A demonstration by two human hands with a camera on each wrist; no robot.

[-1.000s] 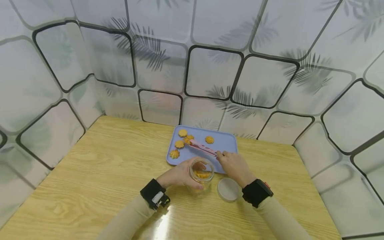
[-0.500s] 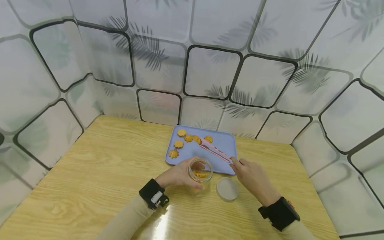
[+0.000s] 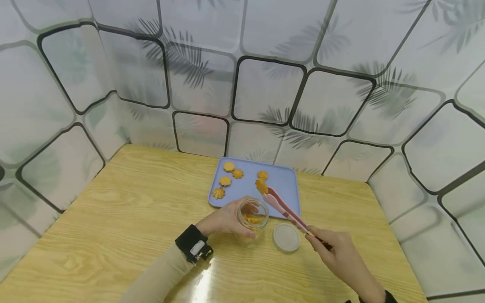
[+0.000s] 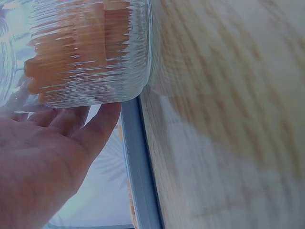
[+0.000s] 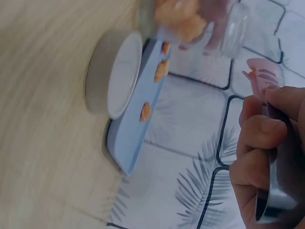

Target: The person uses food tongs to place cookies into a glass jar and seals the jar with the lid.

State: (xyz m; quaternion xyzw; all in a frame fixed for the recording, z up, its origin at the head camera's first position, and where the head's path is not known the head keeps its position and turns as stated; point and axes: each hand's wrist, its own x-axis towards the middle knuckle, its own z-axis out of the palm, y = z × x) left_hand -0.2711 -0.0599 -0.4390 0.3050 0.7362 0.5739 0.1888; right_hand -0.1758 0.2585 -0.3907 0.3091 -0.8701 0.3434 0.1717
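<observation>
My left hand (image 3: pixel 226 219) grips an open glass jar (image 3: pixel 253 242) standing on the table; through its ribbed wall the left wrist view shows cookies (image 4: pixel 81 45) inside. In my right hand (image 3: pixel 339 254) are pink tongs (image 3: pixel 286 210) with dark metal handles, pinched between thumb and fingers. Their tips hold a golden cookie (image 3: pixel 261 186), raised just behind and to the right of the jar's mouth. Behind the jar lies a blue tray (image 3: pixel 280 168) with several cookies, such as a flower-shaped cookie (image 3: pixel 218 193) at its left and a swirled cookie (image 3: pixel 262 175) near its middle.
A whitish round lid (image 3: pixel 286 238) lies on the wooden table (image 3: pixel 125 223) just right of the jar. A patterned curtain (image 3: pixel 269 92) closes off the back and both sides of the table.
The tongs have lifted a cookie off the tray's left part and brought it rightward and nearer to me. My right hand has drawn back to the right. My left hand keeps the jar in place.
</observation>
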